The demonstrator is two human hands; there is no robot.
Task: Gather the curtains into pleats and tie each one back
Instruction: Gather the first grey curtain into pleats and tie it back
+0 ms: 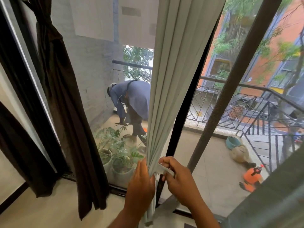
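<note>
From the head view, I saw the pale grey-green curtain (171, 89) hanging down the middle of the sliding glass door (92, 76), its smooth, matte cloth bunched into long narrow vertical pleats that narrowed toward my hands. My left hand (141, 183) wrapped the gathered folds near the door's bottom edge, fingers pressed together and curled round the bundle. My right hand (176, 174) sat just beside it on the right, thumb and fingers pinching a thin white tie strip (164, 168), crumpled and flat like ribbon, which touched the pleats. Below my grip the curtain fell on as a tight rope-like tail toward the pale floor (57, 211).

At the left edge of the door a dark brown curtain (62, 99) of heavier, slightly fuzzy fabric hung cinched high up and flared below. Through the glass, a person (133, 99) in a blue-grey coat bent over on the balcony near leafy potted plants (118, 153). A black metal railing (256, 111) with angular bars ran along the balcony's right side, with an orange plastic sprayer (252, 177) on the tiles beside a round teal pot (232, 142).
</note>
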